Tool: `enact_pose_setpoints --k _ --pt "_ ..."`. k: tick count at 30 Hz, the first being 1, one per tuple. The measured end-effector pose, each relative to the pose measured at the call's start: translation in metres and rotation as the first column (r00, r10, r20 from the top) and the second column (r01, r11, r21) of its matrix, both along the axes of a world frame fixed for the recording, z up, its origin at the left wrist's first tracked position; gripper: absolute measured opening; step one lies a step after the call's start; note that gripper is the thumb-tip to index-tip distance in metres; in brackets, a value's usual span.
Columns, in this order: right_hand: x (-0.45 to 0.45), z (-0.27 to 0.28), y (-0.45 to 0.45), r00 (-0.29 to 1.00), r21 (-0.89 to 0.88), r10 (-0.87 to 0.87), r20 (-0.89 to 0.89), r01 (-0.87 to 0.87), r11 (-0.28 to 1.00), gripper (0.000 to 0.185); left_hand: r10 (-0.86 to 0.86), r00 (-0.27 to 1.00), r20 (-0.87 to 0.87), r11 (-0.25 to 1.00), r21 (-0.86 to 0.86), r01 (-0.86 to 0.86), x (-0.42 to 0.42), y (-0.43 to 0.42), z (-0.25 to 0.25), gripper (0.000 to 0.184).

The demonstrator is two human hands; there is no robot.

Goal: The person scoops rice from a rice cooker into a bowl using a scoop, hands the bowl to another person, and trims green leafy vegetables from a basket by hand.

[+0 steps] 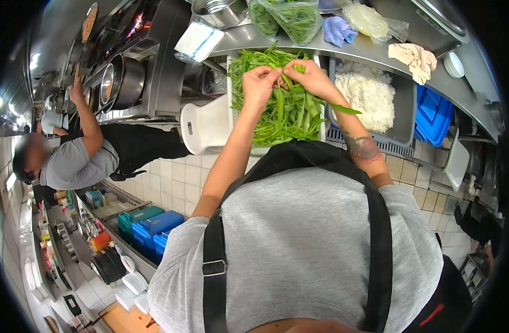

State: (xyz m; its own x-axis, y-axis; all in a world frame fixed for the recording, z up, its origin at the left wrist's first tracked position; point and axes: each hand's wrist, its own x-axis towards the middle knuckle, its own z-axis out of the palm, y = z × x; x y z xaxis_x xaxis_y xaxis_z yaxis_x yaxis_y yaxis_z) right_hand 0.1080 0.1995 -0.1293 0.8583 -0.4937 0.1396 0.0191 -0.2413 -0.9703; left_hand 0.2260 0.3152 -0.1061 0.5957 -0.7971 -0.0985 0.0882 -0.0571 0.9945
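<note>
Both of my hands meet above a white bin (322,129) heaped with long leafy greens (282,119). My left hand (260,84) pinches a green stem, its thumb and forefinger close to the other hand. My right hand (310,77) is closed on the same bit of greens, with a long leaf (346,109) sticking out by the wrist. The stems between the fingertips are small and partly hidden by the fingers.
Right of the greens stands a grey tub (401,105) of white rice (365,97). Bagged greens (288,19), cloths (412,61) and a pot (224,14) sit on the steel counter ahead. A white stool (204,125) is at left, near a co-worker (88,150) at the stove.
</note>
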Motion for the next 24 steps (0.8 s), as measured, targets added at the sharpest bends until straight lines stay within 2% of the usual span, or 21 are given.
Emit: enact_pose_setpoints --k 5,7,8,10,12,14,15,16,18,19,20,21,22,24 --pt "0.006 -0.020 0.004 0.999 0.117 -0.011 0.046 0.006 0.993 0.018 0.016 0.999 0.041 0.999 0.039 -0.017 0.000 -0.002 -0.005 0.009" --pt "0.002 -0.013 0.010 0.999 0.083 -0.018 -0.045 0.021 0.996 0.018 0.031 0.993 0.112 0.999 0.039 -0.035 0.001 0.000 -0.009 0.009" --pt "0.000 -0.008 0.012 0.996 0.059 -0.024 -0.091 0.029 0.998 0.018 0.037 0.996 0.083 0.999 0.027 -0.039 0.001 0.001 -0.012 0.010" --pt "0.000 -0.010 0.015 0.973 -0.017 -0.156 -0.167 0.155 0.988 0.022 0.050 0.999 0.019 0.999 -0.005 -0.049 -0.004 0.002 -0.016 0.011" --pt "0.001 -0.007 0.018 0.972 0.034 -0.216 -0.091 0.220 0.975 0.022 0.119 0.993 -0.009 0.981 -0.155 -0.119 -0.019 0.001 -0.023 0.008" --pt "0.006 -0.022 0.014 0.970 0.252 -0.240 -0.038 0.242 0.937 0.023 0.160 0.986 -0.047 0.947 -0.273 -0.166 -0.028 -0.001 -0.032 0.007" --pt "0.007 -0.032 0.010 0.961 0.353 -0.275 -0.030 0.268 0.896 0.022 0.225 0.974 -0.036 0.932 -0.282 -0.226 -0.032 -0.001 -0.030 0.006" --pt "0.007 -0.039 0.006 0.950 0.452 -0.311 -0.027 0.289 0.844 0.022 0.218 0.976 -0.023 0.929 -0.300 -0.215 -0.035 0.002 -0.025 0.006" --pt "-0.005 -0.044 -0.010 0.939 0.504 -0.344 -0.023 0.308 0.807 0.021 0.204 0.979 0.006 0.925 -0.330 -0.191 -0.036 0.008 -0.018 0.005" --pt "-0.011 -0.040 -0.015 0.939 0.549 -0.343 -0.026 0.300 0.780 0.020 0.163 0.985 -0.061 0.948 -0.267 -0.173 -0.033 0.010 -0.026 0.006" --pt "-0.018 -0.036 -0.020 0.939 0.594 -0.342 -0.031 0.292 0.750 0.020 0.060 0.989 0.132 0.996 -0.074 -0.051 -0.026 0.015 -0.038 0.011" --pt "-0.026 -0.032 -0.023 0.950 0.622 -0.310 0.028 0.226 0.750 0.021 -0.080 0.952 0.295 0.989 0.143 0.039 -0.017 0.024 -0.055 0.015" --pt "-0.032 -0.026 -0.028 0.951 0.623 -0.307 0.023 0.227 0.749 0.022 -0.246 0.876 0.415 0.928 0.362 0.089 -0.009 0.031 -0.074 0.020" --pt "-0.044 -0.018 -0.037 0.954 0.627 -0.301 0.009 0.229 0.745 0.022 -0.525 0.708 0.473 0.798 0.564 0.215 -0.005 0.049 -0.121 0.033"
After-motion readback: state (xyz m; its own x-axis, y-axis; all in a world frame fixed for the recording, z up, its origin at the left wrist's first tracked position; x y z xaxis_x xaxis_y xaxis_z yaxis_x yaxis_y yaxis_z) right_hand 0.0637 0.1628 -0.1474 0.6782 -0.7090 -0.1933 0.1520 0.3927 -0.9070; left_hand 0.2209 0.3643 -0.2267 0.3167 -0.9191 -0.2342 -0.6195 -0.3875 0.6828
